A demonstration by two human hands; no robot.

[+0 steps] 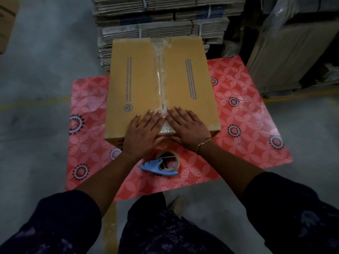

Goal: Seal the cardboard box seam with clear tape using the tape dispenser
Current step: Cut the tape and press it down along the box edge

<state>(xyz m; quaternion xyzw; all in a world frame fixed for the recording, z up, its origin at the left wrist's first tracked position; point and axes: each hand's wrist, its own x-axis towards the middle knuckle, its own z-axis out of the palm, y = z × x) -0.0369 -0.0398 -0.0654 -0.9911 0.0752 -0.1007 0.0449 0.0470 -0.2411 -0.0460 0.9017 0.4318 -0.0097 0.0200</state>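
A brown cardboard box [135,79] with blue print stands on a pink flowered sheet [242,114]. Clear tape [160,74] runs along its centre seam from the far edge to the near edge. My left hand [145,132] and my right hand [189,129] lie flat, fingers spread, on the near end of the box top, one on each side of the seam, fingertips meeting over the tape. Neither hand holds anything. The blue tape dispenser [161,165] with its roll lies on the sheet just in front of the box, between my wrists.
Bundled stacks of flattened cartons [165,21] rise right behind the box. Plastic-wrapped cartons [286,57] stand at the right. Another box [5,24] shows at the upper left. Grey concrete floor [36,88] surrounds the sheet.
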